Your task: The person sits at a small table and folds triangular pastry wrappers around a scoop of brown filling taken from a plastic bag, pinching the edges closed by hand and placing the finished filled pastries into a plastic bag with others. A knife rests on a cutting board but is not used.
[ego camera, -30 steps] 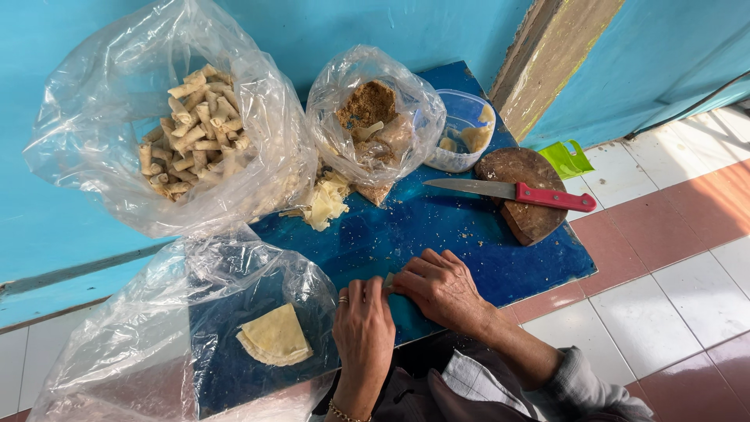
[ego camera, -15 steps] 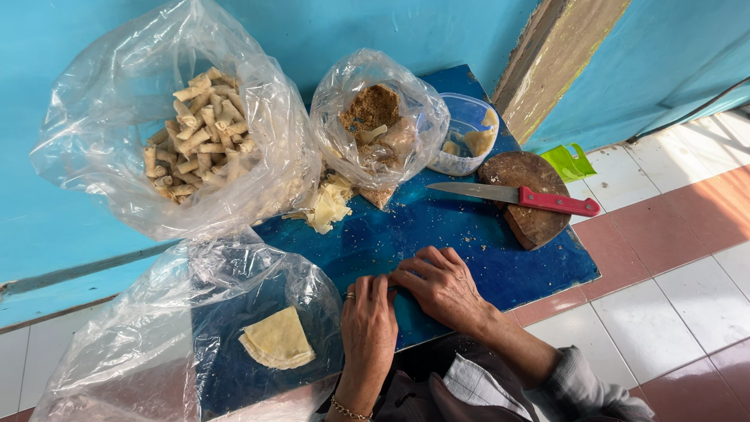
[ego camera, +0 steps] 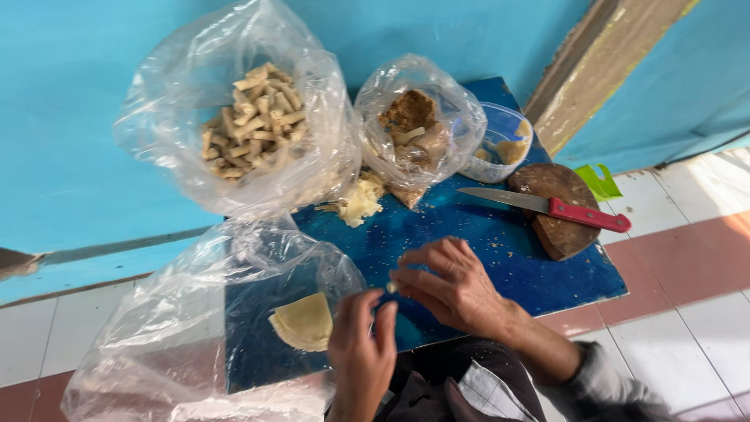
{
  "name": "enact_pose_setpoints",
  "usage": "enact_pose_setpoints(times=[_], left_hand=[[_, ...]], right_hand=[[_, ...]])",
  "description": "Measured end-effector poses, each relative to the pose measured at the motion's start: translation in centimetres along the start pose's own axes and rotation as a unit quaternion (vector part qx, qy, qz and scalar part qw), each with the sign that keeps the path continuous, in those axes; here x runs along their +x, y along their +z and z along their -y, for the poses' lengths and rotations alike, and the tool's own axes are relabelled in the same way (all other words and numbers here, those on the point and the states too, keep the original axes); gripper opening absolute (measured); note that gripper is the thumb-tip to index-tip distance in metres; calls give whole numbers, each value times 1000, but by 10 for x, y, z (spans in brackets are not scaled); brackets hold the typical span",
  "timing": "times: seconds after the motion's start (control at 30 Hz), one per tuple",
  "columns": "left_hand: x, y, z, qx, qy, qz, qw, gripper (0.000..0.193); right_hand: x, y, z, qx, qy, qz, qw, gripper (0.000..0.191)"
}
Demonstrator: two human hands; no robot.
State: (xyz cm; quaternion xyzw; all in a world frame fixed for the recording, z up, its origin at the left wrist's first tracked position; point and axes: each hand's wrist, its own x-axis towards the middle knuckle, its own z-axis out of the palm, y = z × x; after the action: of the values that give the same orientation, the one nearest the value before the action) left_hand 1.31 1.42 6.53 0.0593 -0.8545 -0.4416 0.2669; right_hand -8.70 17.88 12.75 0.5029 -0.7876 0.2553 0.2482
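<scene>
Both hands have come up off the blue board (ego camera: 500, 258) and now meet just above its near edge. The right hand (ego camera: 453, 285) is curled, and its fingertips pinch a tiny pale bit (ego camera: 392, 287) of what looks like dough; the left hand (ego camera: 361, 352) has its fingers bent up toward that same bit, touching or almost touching it, so I cannot tell if it grips it too. A moment ago both hands lay flat on the board, with nothing between them. The work seems to have moved from pressing to picking up. Just left of the hands, a folded yellow wrapper (ego camera: 303, 322) lies on the clear bag (ego camera: 187, 328), as before. Farther back, the bag of pale sticks (ego camera: 250, 121), the bag of brown filling (ego camera: 414, 125) and the red-handled knife (ego camera: 547, 207) on its round wooden block (ego camera: 558, 234) have not moved.
</scene>
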Motion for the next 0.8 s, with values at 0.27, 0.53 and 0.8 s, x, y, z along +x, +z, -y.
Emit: enact_pose_setpoints(times=[0.27,0.53,0.8], left_hand=[[-7,-78,63,235,4,-168,957,31],[-8,-73,92,121,-77,-143,979,22],[-12,-66,94,74,-60,-166,982,20]], right_hand=[[165,21,0,-86,-100,-164,978,41],[132,68,31,13,-130,-47,990,33],[37,112,63,151,39,121,980,18]])
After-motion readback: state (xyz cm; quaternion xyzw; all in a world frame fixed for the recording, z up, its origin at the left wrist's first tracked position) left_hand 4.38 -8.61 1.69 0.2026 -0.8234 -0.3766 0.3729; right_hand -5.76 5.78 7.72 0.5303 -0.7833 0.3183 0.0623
